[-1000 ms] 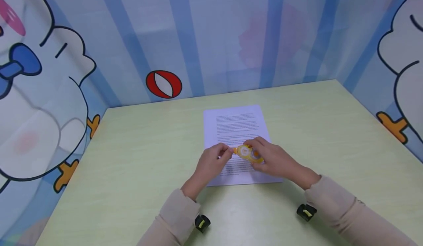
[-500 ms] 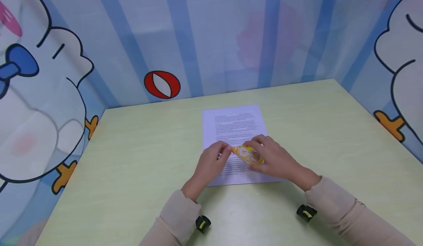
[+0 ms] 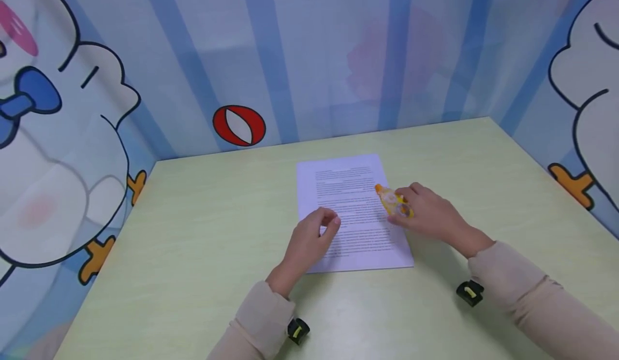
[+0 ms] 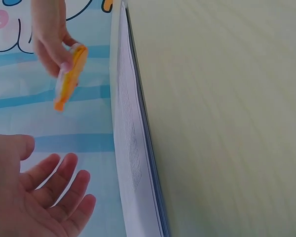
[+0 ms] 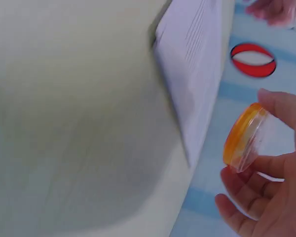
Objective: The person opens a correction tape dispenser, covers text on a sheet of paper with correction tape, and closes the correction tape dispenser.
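A yellow-orange correction tape [image 3: 390,201] with a clear casing and orange tip is pinched between the thumb and fingers of my right hand [image 3: 435,214], above the right side of the printed paper [image 3: 345,188]. In the right wrist view, the correction tape [image 5: 244,138] shows edge-on between thumb and fingertips. My left hand [image 3: 309,239] hovers over the paper's left side, its fingers loosely bent. The left wrist view shows that left hand [image 4: 44,192] palm up to the camera, fingers apart, with nothing in it.
The paper lies on a pale wooden table [image 3: 217,231] and looks like a thin stack from the side [image 4: 145,148]. A blue striped cloth wall [image 3: 314,54] with cartoon figures stands along the table's back and sides.
My right hand has moved away to the right and back with the correction tape, whose tip left the left hand's fingers. The left hand has stayed nearly in place.
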Motion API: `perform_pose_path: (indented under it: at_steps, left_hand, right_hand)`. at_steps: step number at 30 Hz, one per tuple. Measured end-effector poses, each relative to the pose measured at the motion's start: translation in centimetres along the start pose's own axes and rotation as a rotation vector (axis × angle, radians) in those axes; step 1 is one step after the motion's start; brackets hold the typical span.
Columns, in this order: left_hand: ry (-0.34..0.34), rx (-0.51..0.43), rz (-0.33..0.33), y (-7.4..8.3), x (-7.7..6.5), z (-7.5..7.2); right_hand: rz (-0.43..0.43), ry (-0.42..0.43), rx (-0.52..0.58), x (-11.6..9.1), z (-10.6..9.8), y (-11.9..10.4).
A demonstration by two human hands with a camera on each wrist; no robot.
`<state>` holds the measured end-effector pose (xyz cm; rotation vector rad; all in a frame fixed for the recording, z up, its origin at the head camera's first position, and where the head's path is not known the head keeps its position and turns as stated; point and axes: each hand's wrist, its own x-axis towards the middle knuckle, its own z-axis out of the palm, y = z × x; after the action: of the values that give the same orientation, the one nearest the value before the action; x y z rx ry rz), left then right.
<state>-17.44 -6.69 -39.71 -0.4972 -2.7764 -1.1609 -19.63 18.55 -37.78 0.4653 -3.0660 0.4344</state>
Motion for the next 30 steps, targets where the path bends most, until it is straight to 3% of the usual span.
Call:
perform_pose_path:
  at_steps: [4,9,15,30]
  left_hand:
    - [-0.013,0.005,-0.014,-0.1,0.0,0.1]
    - [-0.037,0.007,-0.024,0.0,-0.1,0.0]
    - [-0.072,-0.014,-0.008,0.0,-0.1,-0.1]
    - [-0.123,0.051,-0.024,-0.3,-0.3,-0.8]
  right_hand:
    - [0.104,-0.074,-0.045,0.8,-0.1,3.0]
    - [0.16,-0.112,-0.06,0.8,0.5,5.0]
    - [0.182,-0.124,-0.055,0.8,0.9,5.3]
    - [0.194,-0.106,-0.042,0.3,1.4,5.5]
